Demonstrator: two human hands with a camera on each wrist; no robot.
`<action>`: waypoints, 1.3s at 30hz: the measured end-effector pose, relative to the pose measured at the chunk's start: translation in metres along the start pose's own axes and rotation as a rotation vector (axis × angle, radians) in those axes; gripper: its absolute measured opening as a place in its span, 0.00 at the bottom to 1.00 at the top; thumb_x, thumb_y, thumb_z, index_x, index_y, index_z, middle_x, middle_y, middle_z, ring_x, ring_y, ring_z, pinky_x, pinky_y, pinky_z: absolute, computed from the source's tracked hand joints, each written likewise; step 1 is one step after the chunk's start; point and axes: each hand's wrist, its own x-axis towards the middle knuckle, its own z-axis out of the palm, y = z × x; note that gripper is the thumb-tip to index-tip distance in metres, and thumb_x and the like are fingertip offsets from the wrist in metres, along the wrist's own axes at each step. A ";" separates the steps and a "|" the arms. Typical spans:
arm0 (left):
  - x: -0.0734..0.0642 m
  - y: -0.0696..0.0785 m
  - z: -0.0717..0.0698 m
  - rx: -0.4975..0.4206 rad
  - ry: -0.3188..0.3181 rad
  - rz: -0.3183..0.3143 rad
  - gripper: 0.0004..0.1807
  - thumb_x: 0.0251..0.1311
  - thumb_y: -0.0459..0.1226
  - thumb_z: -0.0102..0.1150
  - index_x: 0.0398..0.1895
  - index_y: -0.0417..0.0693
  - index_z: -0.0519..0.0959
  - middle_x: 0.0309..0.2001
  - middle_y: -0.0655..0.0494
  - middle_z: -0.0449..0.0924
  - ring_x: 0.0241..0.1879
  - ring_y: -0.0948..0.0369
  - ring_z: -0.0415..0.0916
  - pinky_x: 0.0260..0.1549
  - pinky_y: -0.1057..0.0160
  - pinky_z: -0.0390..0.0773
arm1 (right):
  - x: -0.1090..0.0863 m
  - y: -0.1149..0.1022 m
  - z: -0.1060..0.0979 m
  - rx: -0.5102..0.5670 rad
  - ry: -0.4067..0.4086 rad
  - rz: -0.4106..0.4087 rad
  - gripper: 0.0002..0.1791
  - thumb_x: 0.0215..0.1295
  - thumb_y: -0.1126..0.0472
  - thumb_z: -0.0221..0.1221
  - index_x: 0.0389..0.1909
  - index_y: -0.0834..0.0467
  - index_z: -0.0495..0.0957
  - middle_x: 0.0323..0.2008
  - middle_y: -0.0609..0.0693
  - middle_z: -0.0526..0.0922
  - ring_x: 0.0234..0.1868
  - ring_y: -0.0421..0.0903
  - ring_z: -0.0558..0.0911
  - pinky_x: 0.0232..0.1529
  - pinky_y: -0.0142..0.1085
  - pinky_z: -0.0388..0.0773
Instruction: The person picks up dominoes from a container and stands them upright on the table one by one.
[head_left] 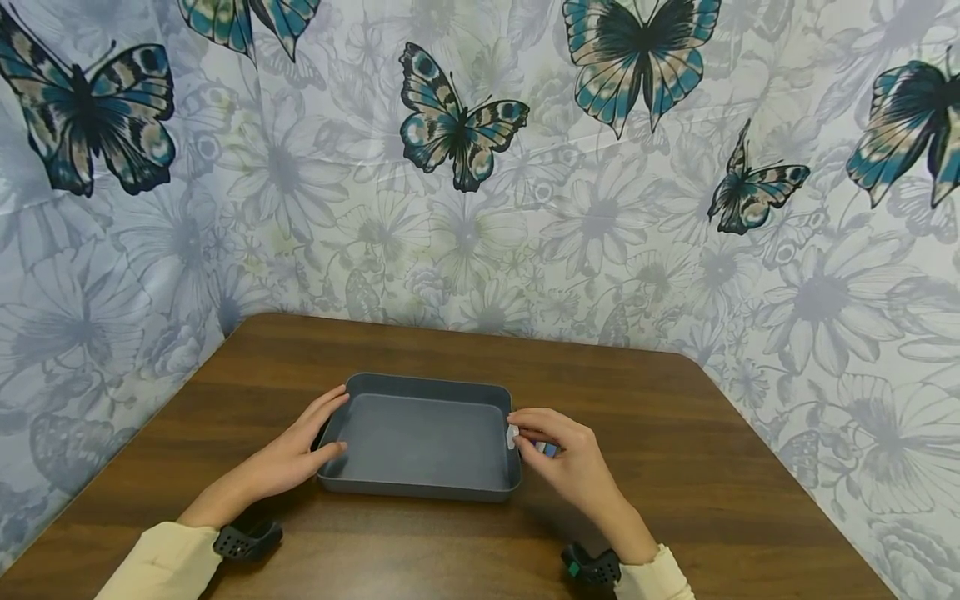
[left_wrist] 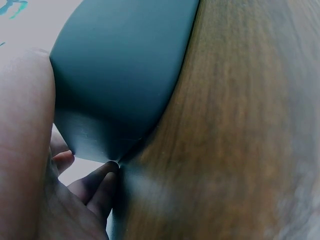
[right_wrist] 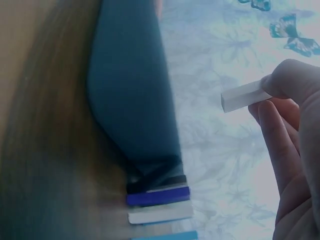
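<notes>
A dark grey rectangular tray point(head_left: 420, 437) with a low rim lies on the brown wooden table. My left hand point(head_left: 292, 454) rests against its left side, the thumb over the rim and the other fingers extended toward the far left corner. My right hand point(head_left: 566, 458) pinches a small white rectangular block point(right_wrist: 245, 96) between thumb and fingertips, held at the tray's right rim. Beside that rim, partly hidden by the right hand in the head view, stand several small pieces, including a purple-blue piece point(right_wrist: 158, 196), a white piece point(right_wrist: 160, 214) and a light blue piece point(right_wrist: 167, 235).
The wooden table point(head_left: 697, 500) has angled side edges. Behind it hangs a pale floral cloth point(head_left: 480, 267) with teal butterflies. Dark wristbands and cream sleeves are on both arms.
</notes>
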 end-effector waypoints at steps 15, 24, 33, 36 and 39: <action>-0.001 -0.003 0.000 0.000 0.003 0.008 0.41 0.74 0.40 0.59 0.81 0.36 0.51 0.82 0.40 0.41 0.78 0.33 0.44 0.64 0.27 0.59 | -0.007 0.012 -0.023 -0.019 0.070 0.058 0.18 0.57 0.80 0.68 0.48 0.63 0.85 0.47 0.56 0.88 0.44 0.45 0.89 0.44 0.31 0.84; -0.002 -0.003 0.000 -0.004 -0.003 0.004 0.41 0.74 0.41 0.58 0.81 0.38 0.51 0.83 0.41 0.40 0.78 0.33 0.44 0.64 0.28 0.60 | -0.013 0.018 -0.040 -0.056 0.092 0.119 0.20 0.57 0.81 0.67 0.49 0.63 0.85 0.46 0.57 0.88 0.42 0.46 0.90 0.44 0.29 0.84; -0.001 -0.002 0.001 0.000 0.007 0.018 0.40 0.73 0.39 0.59 0.81 0.36 0.52 0.82 0.40 0.41 0.78 0.32 0.44 0.64 0.27 0.59 | -0.019 0.030 -0.048 -0.075 0.082 0.151 0.21 0.58 0.79 0.68 0.49 0.58 0.85 0.45 0.57 0.88 0.43 0.41 0.89 0.44 0.33 0.85; 0.000 -0.001 0.001 -0.002 0.008 0.021 0.40 0.73 0.38 0.59 0.80 0.35 0.52 0.82 0.39 0.41 0.78 0.32 0.44 0.64 0.26 0.58 | -0.022 0.034 -0.052 -0.083 0.074 0.154 0.20 0.59 0.78 0.68 0.50 0.58 0.85 0.45 0.57 0.88 0.43 0.42 0.89 0.44 0.36 0.85; 0.001 -0.001 0.001 -0.003 0.008 0.021 0.40 0.73 0.38 0.59 0.80 0.34 0.52 0.82 0.39 0.41 0.78 0.32 0.44 0.64 0.26 0.57 | -0.025 0.038 -0.057 -0.103 0.066 0.173 0.20 0.59 0.78 0.68 0.49 0.57 0.85 0.45 0.57 0.88 0.42 0.44 0.89 0.43 0.37 0.85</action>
